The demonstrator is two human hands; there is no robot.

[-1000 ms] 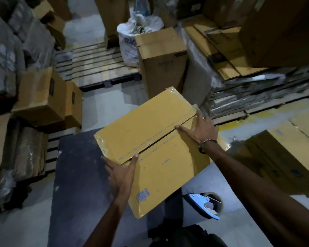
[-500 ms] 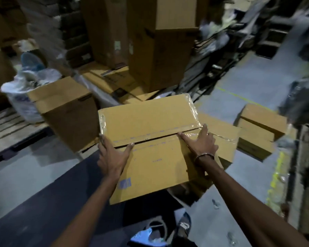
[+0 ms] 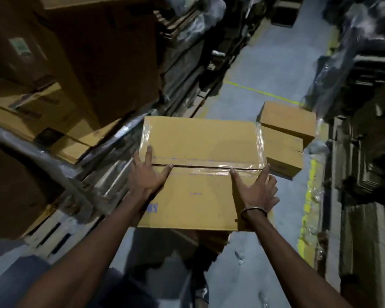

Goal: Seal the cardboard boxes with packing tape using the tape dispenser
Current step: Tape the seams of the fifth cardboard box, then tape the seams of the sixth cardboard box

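Hands, left hand [image 3: 146,181] and right hand [image 3: 257,192], press splayed fingers flat on the taped tan rectangular cardboard box [image 3: 203,152] mid-frame, hiding its near corners amid blurred dark surroundings.

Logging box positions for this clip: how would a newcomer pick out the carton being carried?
Start at the grey aisle floor with its yellow line. The flat tan cardboard carton sits between both hands at frame centre. Unlike the smaller brown boxes on the floor beyond, clear tape covers its seam.
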